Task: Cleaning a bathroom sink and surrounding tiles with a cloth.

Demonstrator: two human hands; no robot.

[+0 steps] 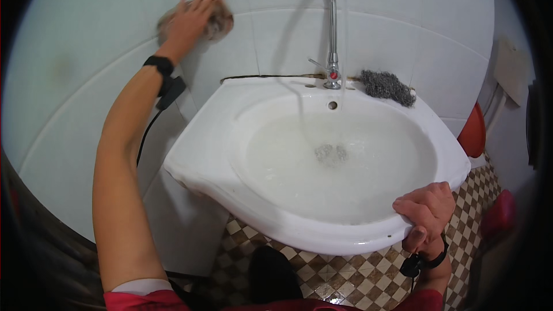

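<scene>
Pressed against the white wall tiles at upper left, my left hand (186,23) holds a brownish cloth (221,19), partly blurred. My right hand (427,211) grips the front right rim of a white ceramic washbasin (203,155), its fingers curled over the edge. Cloudy water (285,172) stands in the bowl. From a tall chrome faucet (332,30) a stream runs down into it. A grey metal scouring pad (386,86) lies on the basin's back right corner. Each wrist wears a black strap with a small device and cable.
An orange-red plastic object (474,131) stands to the right behind the basin, and a pink-red one (499,216) is lower down, blurred. Brown and cream checkered floor tiles (363,276) show beneath. Tiled walls meet in a corner at left.
</scene>
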